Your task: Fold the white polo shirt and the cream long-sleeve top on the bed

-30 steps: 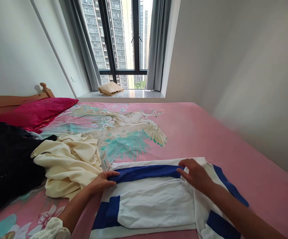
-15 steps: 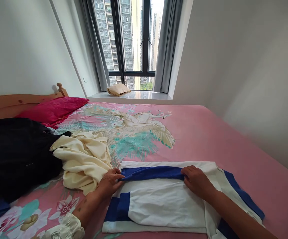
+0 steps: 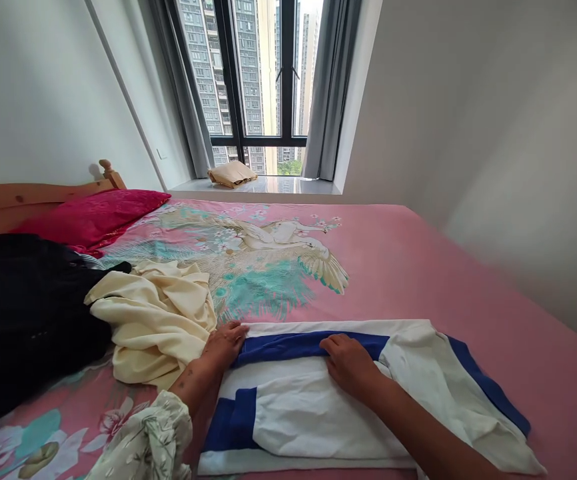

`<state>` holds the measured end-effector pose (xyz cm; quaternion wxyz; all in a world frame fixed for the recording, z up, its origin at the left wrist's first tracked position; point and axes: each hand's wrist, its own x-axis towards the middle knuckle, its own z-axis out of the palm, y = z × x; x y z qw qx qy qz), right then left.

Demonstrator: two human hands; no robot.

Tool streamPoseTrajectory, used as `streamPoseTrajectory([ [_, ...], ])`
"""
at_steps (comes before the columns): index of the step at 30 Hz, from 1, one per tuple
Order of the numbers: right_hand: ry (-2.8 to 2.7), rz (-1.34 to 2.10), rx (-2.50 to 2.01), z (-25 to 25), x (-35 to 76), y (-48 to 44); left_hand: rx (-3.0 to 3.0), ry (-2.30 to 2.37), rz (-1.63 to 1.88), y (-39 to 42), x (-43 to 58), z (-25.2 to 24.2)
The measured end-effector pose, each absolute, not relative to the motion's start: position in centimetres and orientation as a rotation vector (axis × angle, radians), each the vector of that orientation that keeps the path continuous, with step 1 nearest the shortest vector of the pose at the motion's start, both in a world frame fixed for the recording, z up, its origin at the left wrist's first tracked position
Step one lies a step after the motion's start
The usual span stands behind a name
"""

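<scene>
A white garment with blue panels (image 3: 288, 427) lies folded on the bed in front of me. My left hand (image 3: 226, 345) is at its upper left corner, fingers bent over the edge of the cloth. Its thumb is mostly hidden. My right hand (image 3: 351, 363) rests on the long blue strip (image 3: 288, 345), with slightly bent fingers lying along the cloth. Right of that hand, the white fabric is creased and spreads out to a blue-edged part (image 3: 488, 387). Cream fabric (image 3: 158, 320) lies crumpled beside my left hand.
Black clothing (image 3: 28, 307) is heaped on the left. Behind it are a red pillow (image 3: 98, 217) and a wooden headboard (image 3: 23, 200). The pink patterned bedsheet (image 3: 393, 267) covers the bed. A folded beige cloth (image 3: 232, 173) sits on the windowsill (image 3: 288, 185).
My right hand has slid left along the blue strip, uncovering its right end. My left hand has shifted slightly up and left to the garment's corner. The view has turned slightly.
</scene>
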<state>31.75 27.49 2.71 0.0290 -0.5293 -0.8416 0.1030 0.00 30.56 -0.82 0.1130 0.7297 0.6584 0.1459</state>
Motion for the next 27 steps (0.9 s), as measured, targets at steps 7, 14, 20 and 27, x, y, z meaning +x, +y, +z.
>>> streamPoseTrajectory([
  [7,-2.584,0.226,-1.667,1.4,32.2,29.0,2.052,2.016,0.432,32.6,-1.4,-0.8],
  [14,-2.528,0.402,-1.521,1.8,32.6,28.9,2.206,1.909,0.577,30.2,1.4,0.6],
  [20,-2.489,0.430,-1.646,2.8,32.6,30.0,2.353,1.766,0.227,28.7,2.9,1.7],
  [27,-2.370,0.339,-1.655,3.2,32.9,29.4,2.372,1.690,0.019,31.0,4.0,-1.2],
])
